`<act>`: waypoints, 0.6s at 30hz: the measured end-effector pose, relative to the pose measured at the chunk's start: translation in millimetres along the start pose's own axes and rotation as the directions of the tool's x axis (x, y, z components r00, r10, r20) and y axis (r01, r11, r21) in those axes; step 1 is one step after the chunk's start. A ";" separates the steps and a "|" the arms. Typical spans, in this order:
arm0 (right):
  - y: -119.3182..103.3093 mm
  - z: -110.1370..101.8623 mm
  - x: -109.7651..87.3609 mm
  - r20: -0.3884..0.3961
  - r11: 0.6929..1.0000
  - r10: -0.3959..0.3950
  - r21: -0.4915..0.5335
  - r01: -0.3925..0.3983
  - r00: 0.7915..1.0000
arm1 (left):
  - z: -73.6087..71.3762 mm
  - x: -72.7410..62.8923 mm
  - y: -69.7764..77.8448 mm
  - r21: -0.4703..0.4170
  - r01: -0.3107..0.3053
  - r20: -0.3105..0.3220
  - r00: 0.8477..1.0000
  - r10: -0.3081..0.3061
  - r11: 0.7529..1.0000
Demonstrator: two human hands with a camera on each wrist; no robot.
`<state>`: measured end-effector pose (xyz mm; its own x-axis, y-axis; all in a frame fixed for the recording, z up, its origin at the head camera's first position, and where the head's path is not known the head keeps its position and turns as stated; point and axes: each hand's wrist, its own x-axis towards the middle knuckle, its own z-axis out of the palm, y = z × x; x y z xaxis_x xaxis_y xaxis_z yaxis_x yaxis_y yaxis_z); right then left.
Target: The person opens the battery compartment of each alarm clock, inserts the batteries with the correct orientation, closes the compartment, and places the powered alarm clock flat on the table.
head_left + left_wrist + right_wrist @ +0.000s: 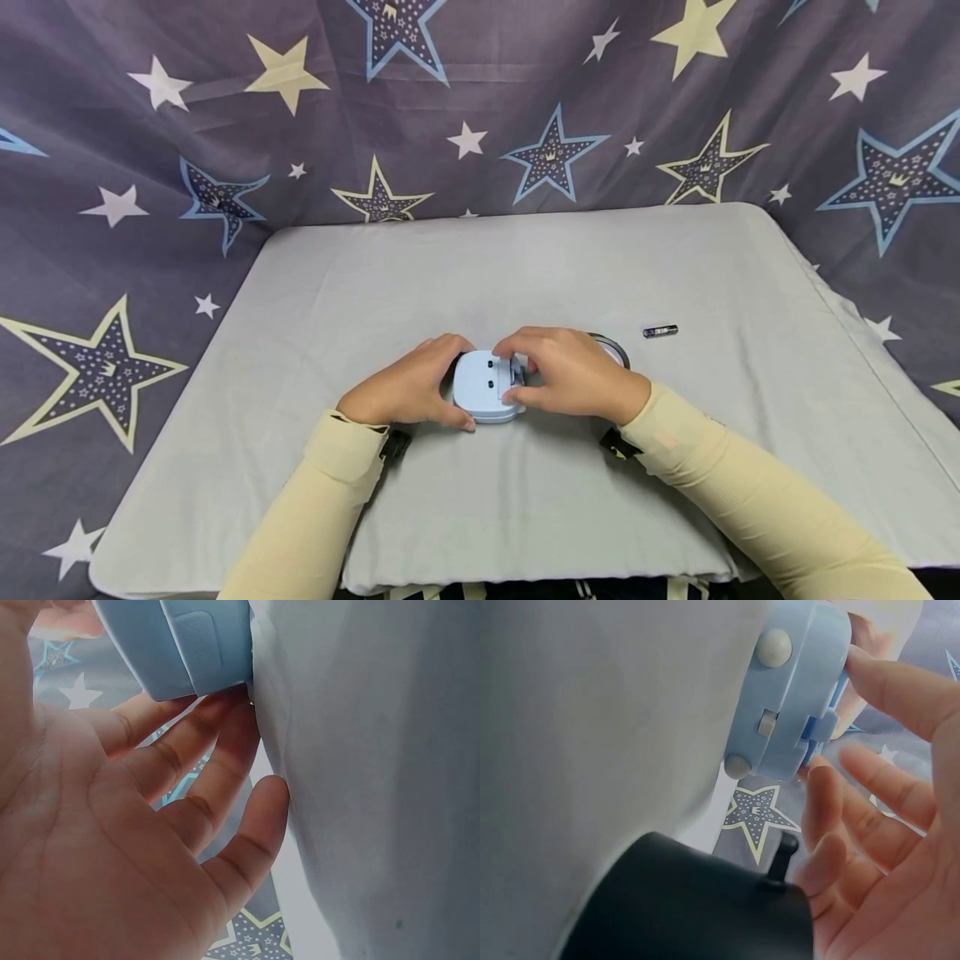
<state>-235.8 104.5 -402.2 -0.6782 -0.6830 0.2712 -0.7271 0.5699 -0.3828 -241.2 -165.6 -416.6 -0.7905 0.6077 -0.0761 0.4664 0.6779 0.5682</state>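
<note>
A light blue rounded-square device [476, 385] with two small dark slots in its upper face lies near the front middle of the table. My left hand [420, 383] grips its left side, the thumb at the near edge and the fingers at the far edge. In the left wrist view, several fingers reach beneath its edge. My right hand [566, 375] pinches at the battery cover [516, 372] on the device's right side. White round knobs [774, 648] and a small switch [767, 722] show on its side. Fingers partly hide the cover.
A single AA-type battery [660, 332] lies to the right, beyond the right hand. Behind that hand is a dark-rimmed round object [617, 346]; the right wrist view shows a black cylinder [697, 907] with a small peg. Star-patterned cloth [480, 100] hangs behind the grey-covered table [525, 267].
</note>
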 end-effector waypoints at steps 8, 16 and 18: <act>-0.3 0.1 -0.1 0.000 1.000 0.021 0.022 -0.021 1.000 | -0.4 -0.7 0.7 -0.009 0.004 0.005 1.000 -0.004 1.000; -0.8 -0.1 0.0 0.002 1.000 0.028 0.010 -0.028 1.000 | -1.0 -0.5 0.5 -0.004 0.005 0.006 1.000 -0.005 1.000; -0.9 -0.3 0.2 0.004 1.000 0.027 -0.003 -0.027 1.000 | -0.8 -0.4 0.3 -0.002 0.004 0.006 1.000 -0.004 1.000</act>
<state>-235.3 104.0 -401.5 -0.6969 -0.6696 0.2570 -0.7091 0.5894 -0.3872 -241.0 -166.0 -415.7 -0.7902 0.6072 -0.0830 0.4623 0.6794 0.5699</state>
